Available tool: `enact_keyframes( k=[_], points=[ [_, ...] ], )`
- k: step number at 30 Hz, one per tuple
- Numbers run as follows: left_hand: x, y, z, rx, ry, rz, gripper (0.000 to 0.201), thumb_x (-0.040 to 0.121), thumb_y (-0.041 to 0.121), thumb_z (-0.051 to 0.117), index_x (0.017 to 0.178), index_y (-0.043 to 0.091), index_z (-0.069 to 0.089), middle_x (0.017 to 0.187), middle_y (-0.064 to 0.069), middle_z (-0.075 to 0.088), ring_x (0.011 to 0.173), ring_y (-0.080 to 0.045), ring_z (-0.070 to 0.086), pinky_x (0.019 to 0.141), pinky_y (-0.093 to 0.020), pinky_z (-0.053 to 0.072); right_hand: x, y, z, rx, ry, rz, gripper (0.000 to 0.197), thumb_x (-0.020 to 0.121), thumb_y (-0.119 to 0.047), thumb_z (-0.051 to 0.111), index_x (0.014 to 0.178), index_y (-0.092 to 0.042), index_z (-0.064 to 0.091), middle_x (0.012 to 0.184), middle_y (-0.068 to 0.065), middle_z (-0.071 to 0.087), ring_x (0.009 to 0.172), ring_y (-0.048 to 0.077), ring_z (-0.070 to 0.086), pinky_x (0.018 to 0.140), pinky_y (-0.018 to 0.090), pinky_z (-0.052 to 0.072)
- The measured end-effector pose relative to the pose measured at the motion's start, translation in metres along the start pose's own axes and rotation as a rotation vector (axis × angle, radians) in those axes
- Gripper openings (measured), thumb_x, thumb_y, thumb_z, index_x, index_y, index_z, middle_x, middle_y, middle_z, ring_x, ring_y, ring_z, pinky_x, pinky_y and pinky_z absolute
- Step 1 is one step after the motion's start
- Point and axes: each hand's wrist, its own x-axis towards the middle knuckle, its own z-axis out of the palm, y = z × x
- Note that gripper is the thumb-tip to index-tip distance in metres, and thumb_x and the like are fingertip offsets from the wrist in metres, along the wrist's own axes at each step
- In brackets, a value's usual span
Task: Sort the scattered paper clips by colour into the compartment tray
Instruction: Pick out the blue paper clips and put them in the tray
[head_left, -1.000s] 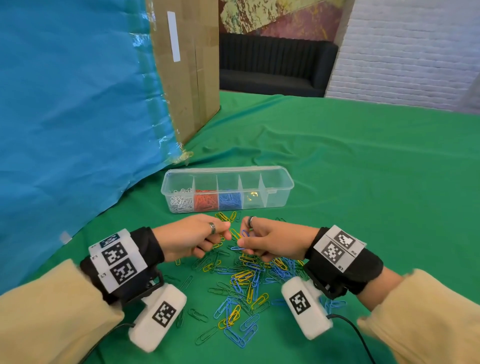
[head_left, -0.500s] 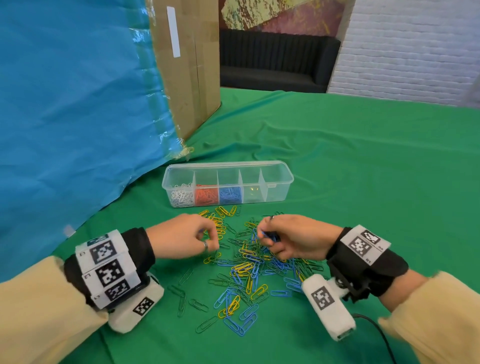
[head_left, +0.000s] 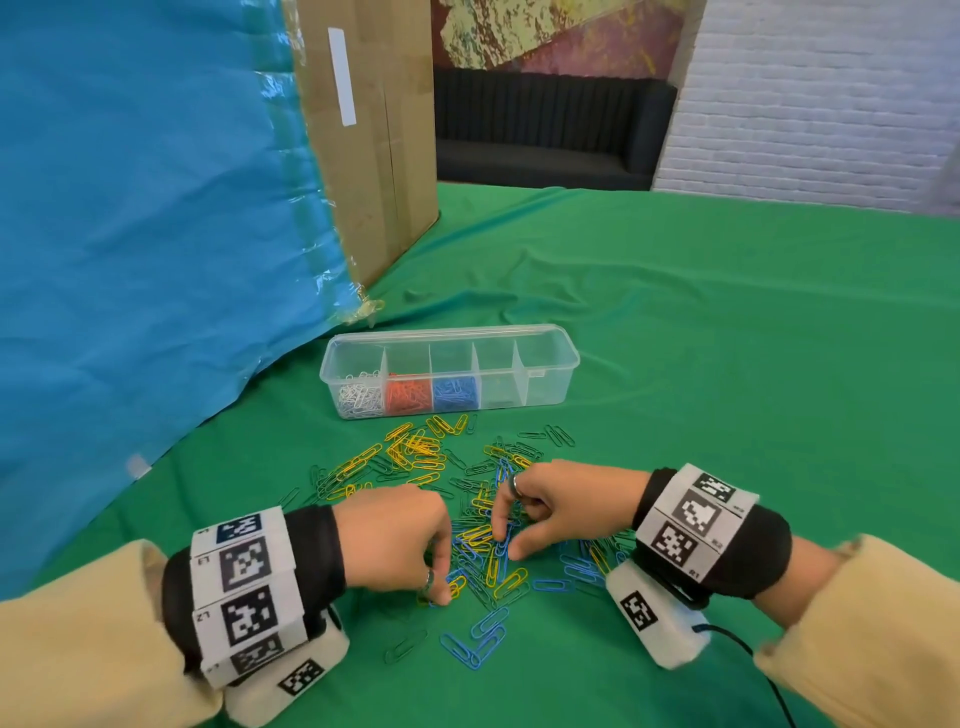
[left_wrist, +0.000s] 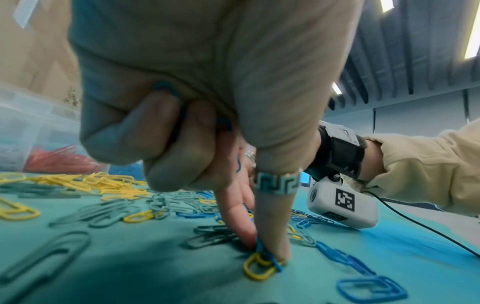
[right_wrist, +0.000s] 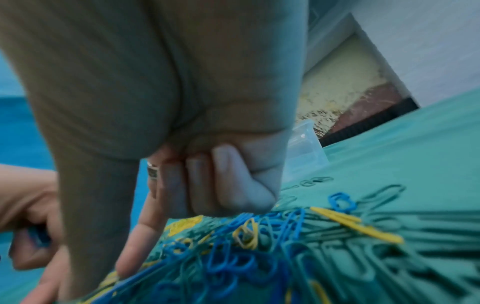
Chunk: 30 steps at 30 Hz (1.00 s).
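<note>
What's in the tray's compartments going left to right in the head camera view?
In the compartment tray: white paper clips → red paper clips → blue paper clips → a fourth compartment whose contents are too faint to tell → an end compartment with no clips visible.

Open green cloth (head_left: 727, 364) lies right of the tray (head_left: 550, 332); the cardboard box (head_left: 374, 156) crowds its left.

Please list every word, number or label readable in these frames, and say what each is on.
"L1", "L2": small tags on the left wristband, beside its square code markers.
"R1", "R2": small tags on the right wristband; a third tag there is too small to read.
Sticker on the tray: too small to read.
White strip on the box: blank.
Wrist views: no readable text.
</note>
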Motion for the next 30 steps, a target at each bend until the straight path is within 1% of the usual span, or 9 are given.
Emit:
enact_keyframes(
  k=[3, 7, 12, 14, 16, 18, 21, 25, 30],
  points=[
    [0.003, -0.002, 0.002, -0.062, -0.025, 0.006, 0.026, 0.075, 0.045, 0.071, 0.090, 0.024, 0.070, 0.057, 0.010, 0.046, 0.052, -0.003, 0.041, 0.050, -0.023, 0.032, 0.002, -0.002, 0.000, -0.097, 0.018, 0.005, 0.027, 0.077, -0.030, 0.075, 0.099, -0.019, 0.064, 0.054, -0.006, 0.033, 0.043, 0.004, 0.037, 0.045, 0.020, 0.025],
    [0.007, -0.007, 0.003, -0.178, -0.084, 0.013, 0.017, 0.084, 0.040, 0.064, 0.090, 0.023, 0.065, 0.058, 0.013, 0.042, 0.047, 0.003, 0.038, 0.044, -0.010, 0.027, 0.007, -0.003, 0.002, -0.169, 0.026, 0.010, 0.023, 0.080, -0.029, 0.072, 0.096, -0.015, 0.065, 0.057, -0.006, 0.039, 0.049, 0.006, 0.037, 0.046, 0.017, 0.031],
    [0.010, -0.023, -0.002, -0.381, -0.067, 0.000, 0.019, 0.089, 0.035, 0.059, 0.077, 0.029, 0.045, 0.068, 0.010, 0.041, 0.059, -0.005, 0.036, 0.056, -0.018, 0.031, 0.007, 0.000, 0.001, -0.153, 0.035, 0.028, 0.015, 0.089, -0.026, 0.061, 0.094, -0.013, 0.064, 0.055, -0.007, 0.039, 0.045, 0.003, 0.041, 0.046, 0.015, 0.032],
    [0.010, -0.029, -0.003, -0.433, -0.051, -0.016, 0.019, 0.089, 0.036, 0.059, 0.077, 0.030, 0.045, 0.072, 0.010, 0.043, 0.064, -0.007, 0.038, 0.061, -0.021, 0.033, 0.007, 0.003, -0.001, -0.105, 0.066, 0.019, 0.009, 0.090, -0.027, 0.059, 0.081, -0.024, 0.058, 0.054, -0.006, 0.039, 0.044, 0.001, 0.042, 0.046, 0.015, 0.031],
    [0.010, -0.034, -0.003, -0.475, -0.039, -0.032, 0.019, 0.088, 0.036, 0.060, 0.078, 0.029, 0.045, 0.075, 0.009, 0.044, 0.069, -0.009, 0.039, 0.066, -0.024, 0.035, 0.008, 0.006, -0.001, -0.052, 0.085, 0.025, 0.023, 0.092, -0.028, 0.057, 0.072, -0.031, 0.047, 0.060, -0.003, 0.044, 0.045, 0.004, 0.039, 0.048, 0.016, 0.030],
    [0.009, -0.036, -0.004, -0.486, -0.026, -0.045, 0.020, 0.088, 0.036, 0.061, 0.078, 0.028, 0.045, 0.075, 0.009, 0.044, 0.069, -0.008, 0.039, 0.066, -0.023, 0.034, 0.007, 0.007, 0.000, 0.043, 0.086, 0.025, 0.024, 0.094, -0.027, 0.052, 0.072, -0.030, 0.043, 0.066, -0.004, 0.043, 0.051, 0.005, 0.034, 0.053, 0.017, 0.031],
    [0.008, -0.035, -0.005, -0.561, -0.039, -0.067, 0.020, 0.090, 0.036, 0.056, 0.080, 0.024, 0.044, 0.071, 0.009, 0.039, 0.058, -0.006, 0.034, 0.053, -0.019, 0.029, 0.004, 0.007, 0.003, 0.308, 0.085, 0.043, 0.020, 0.098, -0.022, 0.044, 0.079, -0.024, 0.040, 0.070, -0.006, 0.039, 0.056, 0.007, 0.034, 0.054, 0.019, 0.034],
    [0.007, -0.034, -0.007, -0.778, -0.093, -0.099, 0.017, 0.097, 0.029, 0.044, 0.083, 0.020, 0.042, 0.070, 0.005, 0.041, 0.053, -0.006, 0.031, 0.048, -0.016, 0.026, 0.001, 0.008, 0.007, 0.708, 0.087, 0.082, 0.016, 0.099, -0.017, 0.040, 0.084, -0.020, 0.037, 0.073, -0.005, 0.047, 0.045, 0.000, 0.033, 0.047, 0.015, 0.031],
    [0.009, -0.034, -0.008, -0.826, -0.080, -0.144, 0.019, 0.097, 0.016, 0.042, 0.079, 0.022, 0.044, 0.066, 0.006, 0.040, 0.051, -0.008, 0.030, 0.047, -0.018, 0.023, 0.000, 0.009, 0.005, 0.637, 0.074, 0.052, 0.014, 0.100, -0.015, 0.038, 0.087, -0.019, 0.034, 0.063, -0.006, 0.044, 0.046, 0.005, 0.029, 0.045, 0.015, 0.027]
  ],
)
